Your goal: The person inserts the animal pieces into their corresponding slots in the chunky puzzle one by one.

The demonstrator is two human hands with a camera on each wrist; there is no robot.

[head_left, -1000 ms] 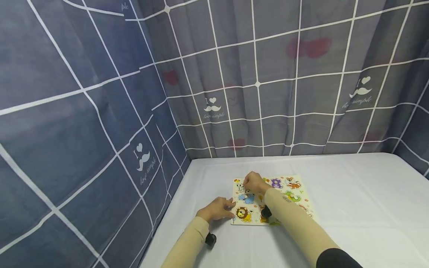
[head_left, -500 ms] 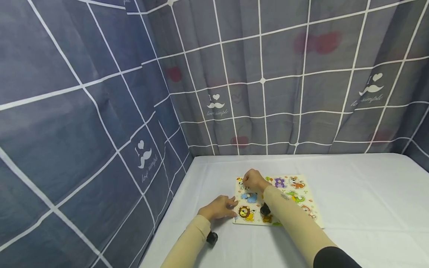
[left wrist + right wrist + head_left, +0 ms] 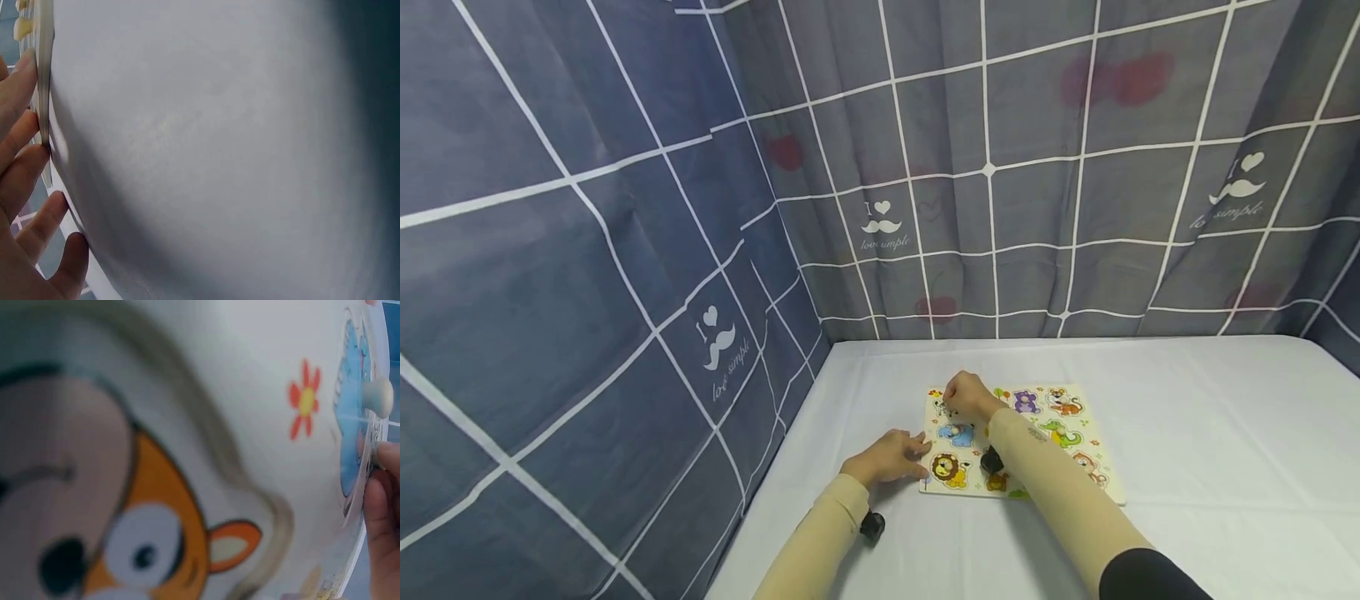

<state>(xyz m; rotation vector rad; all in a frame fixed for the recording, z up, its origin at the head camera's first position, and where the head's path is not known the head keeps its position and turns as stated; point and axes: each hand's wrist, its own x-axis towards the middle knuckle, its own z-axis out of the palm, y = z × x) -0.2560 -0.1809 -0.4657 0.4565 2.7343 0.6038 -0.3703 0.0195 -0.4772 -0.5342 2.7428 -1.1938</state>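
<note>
The right hand point(image 3: 970, 397) rests on the far left corner of the animal puzzle board point(image 3: 1078, 467), its fingers curled down onto the zebra piece point(image 3: 938, 407) there; whether they actually pinch the piece's peg cannot be told from the head view, and the right wrist view shows only fingertips point(image 3: 382, 506) at the board's edge. The left hand point(image 3: 889, 459) lies with relaxed, straight fingers point(image 3: 25, 84) against the board's left edge (the left wrist view shows them touching the thin side of the board point(image 3: 44, 75)), holding nothing. The board lies flat on the white tablecloth point(image 3: 1210, 417), near the table's left side. On it sit a blue elephant piece point(image 3: 957, 433) just behind the lion piece point(image 3: 947, 471), with a purple piece point(image 3: 1023, 403) and others to the right. A grey-blue checked curtain point(image 3: 625, 208) with moustache prints hangs behind and to the left of the table.
</note>
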